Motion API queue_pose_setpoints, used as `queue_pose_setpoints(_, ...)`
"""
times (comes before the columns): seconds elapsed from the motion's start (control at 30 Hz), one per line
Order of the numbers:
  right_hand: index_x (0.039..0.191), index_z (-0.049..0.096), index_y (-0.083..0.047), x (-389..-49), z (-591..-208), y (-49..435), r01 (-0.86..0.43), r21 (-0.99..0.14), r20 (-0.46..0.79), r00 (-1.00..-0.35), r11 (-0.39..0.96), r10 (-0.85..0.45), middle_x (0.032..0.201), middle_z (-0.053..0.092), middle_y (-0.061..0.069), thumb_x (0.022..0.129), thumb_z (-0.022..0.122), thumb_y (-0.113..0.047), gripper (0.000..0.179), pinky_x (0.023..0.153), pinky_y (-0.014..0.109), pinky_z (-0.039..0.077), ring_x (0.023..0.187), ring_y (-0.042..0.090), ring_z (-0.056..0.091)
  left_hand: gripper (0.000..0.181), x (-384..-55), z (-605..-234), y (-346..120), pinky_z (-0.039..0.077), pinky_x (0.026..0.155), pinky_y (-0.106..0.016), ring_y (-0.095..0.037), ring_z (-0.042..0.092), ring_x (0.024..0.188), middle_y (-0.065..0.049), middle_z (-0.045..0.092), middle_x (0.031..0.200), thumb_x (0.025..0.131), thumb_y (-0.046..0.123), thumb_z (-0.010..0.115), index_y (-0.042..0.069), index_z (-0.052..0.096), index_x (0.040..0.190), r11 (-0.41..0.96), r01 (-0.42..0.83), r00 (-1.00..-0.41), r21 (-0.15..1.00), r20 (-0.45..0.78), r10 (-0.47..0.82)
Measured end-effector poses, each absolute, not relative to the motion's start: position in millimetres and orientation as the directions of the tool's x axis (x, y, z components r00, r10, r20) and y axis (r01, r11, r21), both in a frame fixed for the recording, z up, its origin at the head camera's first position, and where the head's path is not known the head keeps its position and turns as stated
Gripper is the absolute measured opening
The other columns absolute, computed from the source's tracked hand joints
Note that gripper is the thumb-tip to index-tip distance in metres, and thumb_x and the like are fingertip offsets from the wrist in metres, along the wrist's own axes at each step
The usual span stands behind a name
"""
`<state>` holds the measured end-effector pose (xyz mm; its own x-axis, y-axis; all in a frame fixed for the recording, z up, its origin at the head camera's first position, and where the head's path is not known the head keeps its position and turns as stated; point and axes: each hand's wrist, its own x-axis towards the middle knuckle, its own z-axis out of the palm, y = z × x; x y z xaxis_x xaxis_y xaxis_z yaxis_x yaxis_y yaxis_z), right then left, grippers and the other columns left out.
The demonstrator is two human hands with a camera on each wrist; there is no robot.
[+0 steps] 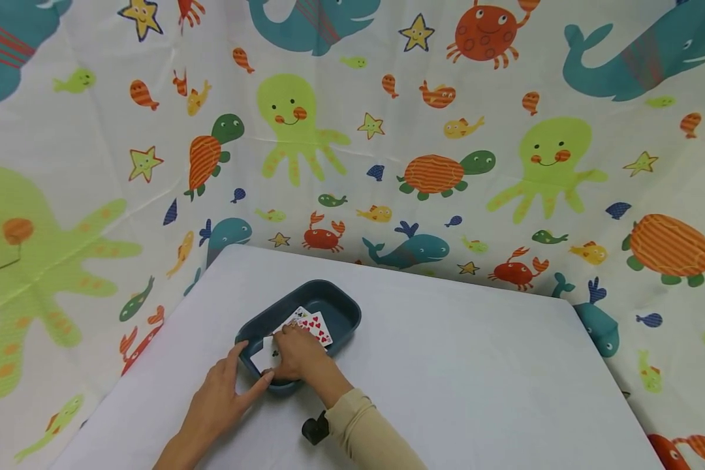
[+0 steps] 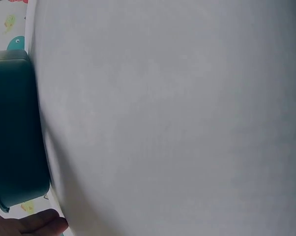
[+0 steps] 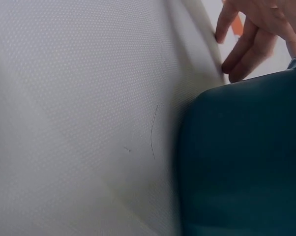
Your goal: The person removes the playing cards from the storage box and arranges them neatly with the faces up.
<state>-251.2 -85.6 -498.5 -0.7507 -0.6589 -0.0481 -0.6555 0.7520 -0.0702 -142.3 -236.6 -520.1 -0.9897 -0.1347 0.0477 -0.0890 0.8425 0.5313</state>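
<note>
A dark teal plastic tub [image 1: 345,295] stands on the white table with several playing cards [image 1: 318,326] lying loose inside. The uppermost shows red hearts. My right hand [image 1: 302,356] reaches over the near rim into the tub, its fingers curled at the edges of white playing cards [image 1: 262,358] with a black club mark; its thumb side is partly hidden. My left hand [image 1: 217,398] is at the tub's near left corner, index finger and thumb spread along the rim. In the right wrist view the left hand's other fingers [image 3: 249,54] hang loosely outside the tub wall.
A small black object [image 1: 315,429] lies on the table beside the right sleeve. The white tabletop [image 1: 476,365] extends to the right of the tub. Behind it hangs a curtain [image 1: 352,150] printed with sea animals.
</note>
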Motion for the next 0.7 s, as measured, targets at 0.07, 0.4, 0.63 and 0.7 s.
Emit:
queue_pose_setpoints(0.07, 0.131, 0.067, -0.015, -252, -497, -84, -0.644, -0.079, -0.041, -0.761, 0.761, -0.648, 0.130, 0.066, -0.001, 0.084, 0.075, -0.063, 0.068, 0.103, 0.025, 0.048, 0.116, 0.012, 0.062, 0.098, -144, -520, -236, 0.052, 0.089, -0.067, -0.047, 0.057, 0.115, -0.037, 0.053, 0.135, 0.088, 0.073, 0.063, 0.008, 0.031, 0.154, 0.841, -0.091, -0.990, 0.533, 0.042, -0.134)
queue_pose_setpoints(0.4, 0.115, 0.072, -0.012, -257, -492, -75, -0.602, -0.225, 0.005, -0.787, 0.766, -0.617, 0.104, 0.069, -0.003, 0.081, 0.078, -0.061, 0.061, 0.080, 0.022, 0.054, 0.085, 0.009, 0.060, 0.101, -149, -518, -236, 0.052, 0.090, -0.067, -0.050, 0.055, 0.120, -0.038, 0.049, 0.140, 0.087, 0.075, 0.062, 0.010, 0.028, 0.155, 0.836, -0.114, -0.992, 0.537, -0.012, -0.127)
queue_pose_setpoints(0.63, 0.121, 0.070, -0.010, -256, -479, -55, -0.590, -0.400, 0.072, -0.783, 0.701, -0.618, 0.108, 0.072, -0.003, 0.084, 0.078, -0.056, 0.060, 0.081, 0.024, 0.053, 0.089, 0.009, 0.061, 0.101, -149, -513, -242, 0.054, 0.087, -0.065, -0.045, 0.058, 0.114, -0.035, 0.053, 0.134, 0.085, 0.076, 0.063, 0.009, 0.031, 0.153, 0.851, -0.114, -0.992, 0.512, -0.011, -0.127)
queue_pose_setpoints(0.7, 0.129, 0.068, -0.010, -252, -473, -47, -0.567, -0.460, 0.084, -0.794, 0.683, -0.602, 0.119, 0.071, -0.001, 0.084, 0.079, -0.055, 0.065, 0.087, 0.027, 0.054, 0.098, 0.011, 0.063, 0.101, -149, -513, -243, 0.054, 0.086, -0.064, -0.045, 0.058, 0.113, -0.034, 0.054, 0.133, 0.085, 0.076, 0.064, 0.009, 0.032, 0.153, 0.854, -0.116, -0.992, 0.507, -0.015, -0.126)
